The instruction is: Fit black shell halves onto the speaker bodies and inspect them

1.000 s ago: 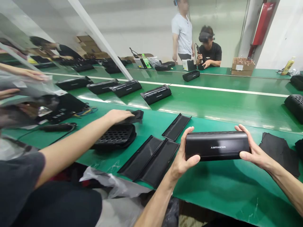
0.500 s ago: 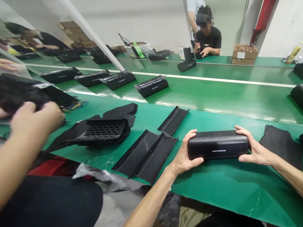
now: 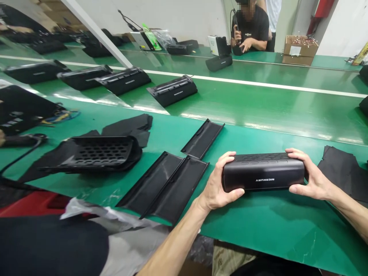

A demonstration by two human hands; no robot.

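Observation:
A black speaker housing point(image 3: 263, 172) with a perforated top and upside-down "MERKURY" lettering is held level over the green bench point(image 3: 258, 234). Around its left end my left hand point(image 3: 220, 184) is closed, thumb along the front lower edge. My right hand point(image 3: 310, 176) grips the opposite end, with its fingers on top and thumb in front. Left of the housing lie two long black panels side by side, the nearer panel point(image 3: 178, 188) almost reaching the bench edge. Another black panel point(image 3: 203, 138) lies behind them. Thin black sheets point(image 3: 342, 172) rest beyond my right hand.
An open perforated black shell point(image 3: 102, 153) lies on dark sheets at the left. Several black speaker housings, one nearest at centre point(image 3: 175, 90), stand on the green conveyor point(image 3: 258, 103). A person point(image 3: 251, 27) works across it, near a cardboard box point(image 3: 299, 50).
The view has shifted, moving the bench items left and up. Both my hands still hold the speaker housing. At the left, a co-worker's arm has moved mostly out of view.

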